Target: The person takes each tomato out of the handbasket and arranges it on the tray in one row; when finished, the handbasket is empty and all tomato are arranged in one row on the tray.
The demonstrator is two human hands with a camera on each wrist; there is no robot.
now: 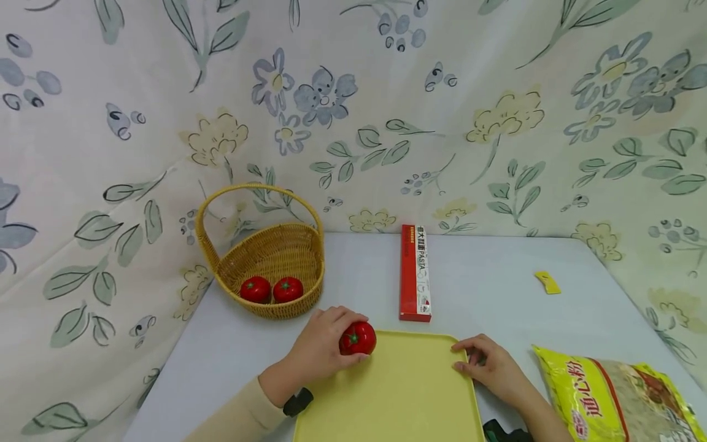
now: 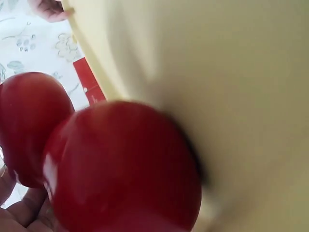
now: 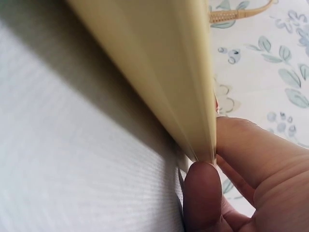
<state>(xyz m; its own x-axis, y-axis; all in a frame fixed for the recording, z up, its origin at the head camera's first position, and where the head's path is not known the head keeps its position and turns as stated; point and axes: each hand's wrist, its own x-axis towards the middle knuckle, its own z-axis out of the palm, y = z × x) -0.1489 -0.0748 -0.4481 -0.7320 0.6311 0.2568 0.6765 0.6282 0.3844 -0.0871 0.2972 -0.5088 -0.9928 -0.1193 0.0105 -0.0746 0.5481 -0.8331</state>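
Note:
My left hand [image 1: 322,345] grips a red tomato [image 1: 360,338] with a green stem, over the far left corner of a yellow tray [image 1: 400,393]. Fingers curl over its top while the thumb lies along its near side. Two rounded red tomatoes fill the left wrist view: one [image 2: 31,123] by the fingers, another [image 2: 123,169] closer to the camera and right at the tray surface. That nearer one is hidden beneath the hand in the head view. At the tray's far right corner, my right hand [image 1: 493,370] pinches the rim [image 3: 193,96] between thumb and fingers.
A wicker basket [image 1: 282,245] with a tall handle stands at the back left, two tomatoes [image 1: 288,289] in it. Behind the tray lies a red pasta box [image 1: 414,273]. To the right are a small yellow packet [image 1: 547,282] and a large yellow bag [image 1: 618,396].

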